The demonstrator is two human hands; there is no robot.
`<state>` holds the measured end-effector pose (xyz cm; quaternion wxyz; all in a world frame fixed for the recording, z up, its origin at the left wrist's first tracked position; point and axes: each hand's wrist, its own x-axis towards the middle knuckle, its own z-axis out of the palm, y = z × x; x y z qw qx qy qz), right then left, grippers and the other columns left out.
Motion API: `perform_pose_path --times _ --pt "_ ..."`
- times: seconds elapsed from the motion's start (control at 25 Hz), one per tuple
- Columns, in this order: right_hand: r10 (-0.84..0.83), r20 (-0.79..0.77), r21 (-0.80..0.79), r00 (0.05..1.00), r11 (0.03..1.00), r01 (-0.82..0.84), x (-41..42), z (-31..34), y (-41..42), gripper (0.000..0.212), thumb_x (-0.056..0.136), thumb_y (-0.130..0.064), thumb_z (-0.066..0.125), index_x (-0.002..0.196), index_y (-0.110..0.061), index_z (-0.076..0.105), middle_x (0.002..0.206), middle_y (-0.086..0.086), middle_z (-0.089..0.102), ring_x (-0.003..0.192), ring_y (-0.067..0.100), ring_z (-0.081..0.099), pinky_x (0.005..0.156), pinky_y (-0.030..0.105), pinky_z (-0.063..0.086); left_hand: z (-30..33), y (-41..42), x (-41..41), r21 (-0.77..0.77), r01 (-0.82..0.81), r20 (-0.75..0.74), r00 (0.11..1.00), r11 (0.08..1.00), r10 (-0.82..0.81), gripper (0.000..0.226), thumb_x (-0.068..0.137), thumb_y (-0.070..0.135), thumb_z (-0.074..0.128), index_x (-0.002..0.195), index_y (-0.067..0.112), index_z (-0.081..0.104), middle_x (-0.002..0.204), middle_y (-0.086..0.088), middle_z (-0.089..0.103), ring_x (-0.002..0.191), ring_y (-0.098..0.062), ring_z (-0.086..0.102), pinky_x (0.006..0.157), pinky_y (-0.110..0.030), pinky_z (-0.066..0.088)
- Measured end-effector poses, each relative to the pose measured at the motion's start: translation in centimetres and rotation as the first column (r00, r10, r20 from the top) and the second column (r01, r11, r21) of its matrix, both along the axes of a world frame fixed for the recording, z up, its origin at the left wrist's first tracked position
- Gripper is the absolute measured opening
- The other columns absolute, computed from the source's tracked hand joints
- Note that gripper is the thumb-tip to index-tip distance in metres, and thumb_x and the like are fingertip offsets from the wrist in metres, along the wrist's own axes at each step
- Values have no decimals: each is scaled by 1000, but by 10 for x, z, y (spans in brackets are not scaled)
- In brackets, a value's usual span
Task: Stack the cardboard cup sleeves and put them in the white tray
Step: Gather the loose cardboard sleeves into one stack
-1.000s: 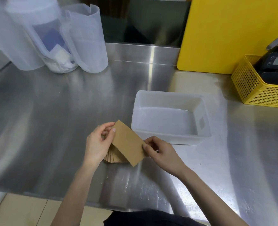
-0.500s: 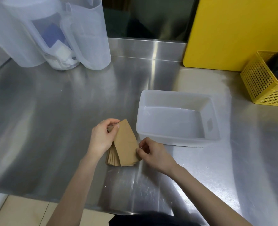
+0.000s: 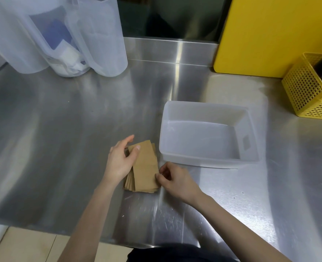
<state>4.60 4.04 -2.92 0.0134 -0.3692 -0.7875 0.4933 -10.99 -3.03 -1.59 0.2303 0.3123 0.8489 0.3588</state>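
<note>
A fanned pile of brown cardboard cup sleeves (image 3: 146, 167) lies flat on the steel counter, just left of the white tray (image 3: 203, 162). My left hand (image 3: 120, 159) holds the pile's left side, thumb pressed on the top sleeve and fingers curled past the far edge. My right hand (image 3: 177, 181) pinches the right edge of the pile with thumb and fingertips. The lower sleeves stick out at the bottom left, out of line. The tray is translucent white and has nothing in it.
Three translucent plastic pitchers (image 3: 99, 35) stand at the back left. A yellow board (image 3: 269, 35) leans against the back wall. A yellow perforated basket (image 3: 311, 91) with dark items sits at the right. The counter's front edge (image 3: 43, 225) runs below my arms.
The top sleeve, held tilted above the pile a second ago, now lies flat on it. Both hands have come down onto the pile's edges.
</note>
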Motion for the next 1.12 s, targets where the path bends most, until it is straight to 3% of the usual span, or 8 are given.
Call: perform_pose_path --times 0.12,0.24,0.4,0.48,0.68,0.84,0.96,1.12 --pt "-2 0 -6 1000 1000 2 0 -2 -1 16 84 -29 53 87 -13 55 75 -1 59 72 15 54 61 23 36 -1 -10 1 -60 -63 132 989 996 70 61 83 34 56 135 16 32 140 -8 41 130 -25 35 110 -46 29" --pt "-20 -6 -34 1000 999 20 -3 -6 -1 11 83 -30 54 87 -20 51 79 -3 59 76 14 55 60 18 38 -4 -22 5 -113 -102 226 966 988 125 67 81 36 58 137 15 27 141 -7 40 128 -21 36 110 -39 29" --pt "-62 -4 -204 998 977 60 -7 -11 2 35 84 -29 54 117 -17 49 101 -5 57 100 15 56 82 20 38 -5 -27 12 -70 -152 410 896 986 167 63 83 28 58 135 10 30 135 -5 47 105 -8 48 86 -15 34" --pt "-83 -14 -318 996 945 75 -8 -13 3 47 84 -27 54 128 -15 43 112 -3 56 108 15 54 91 24 40 -5 -27 13 -49 -171 442 880 984 174 59 83 25 58 134 9 33 125 -4 52 90 -3 48 65 0 36" --pt "-119 -65 -462 991 884 76 -11 -16 4 39 85 -18 49 124 -19 49 105 -8 62 99 6 58 88 18 45 -6 -24 12 -33 -172 455 874 984 168 58 82 25 59 133 9 34 109 6 53 75 5 50 53 2 37" --pt "-91 -95 -493 991 870 33 -17 -12 2 31 87 -16 44 116 -20 53 99 -12 61 86 -4 56 67 9 45 -5 -25 9 -47 -204 525 827 978 198 67 81 28 61 136 9 28 128 1 53 91 -5 52 80 -13 35" --pt "-83 -92 -475 992 879 30 -21 -9 0 36 88 -15 42 123 -12 51 108 -2 59 92 6 56 73 13 44 -5 -25 10 -21 -214 559 807 977 189 60 82 23 60 133 8 34 130 -4 52 89 -4 54 81 -16 37" --pt "-53 -94 -452 994 892 4 -23 -5 0 36 89 -13 41 124 -11 50 109 -1 58 93 8 55 74 12 46 -5 -28 8 9 -235 577 795 972 187 55 81 19 61 129 8 38 130 -7 52 105 -13 52 90 -25 38"
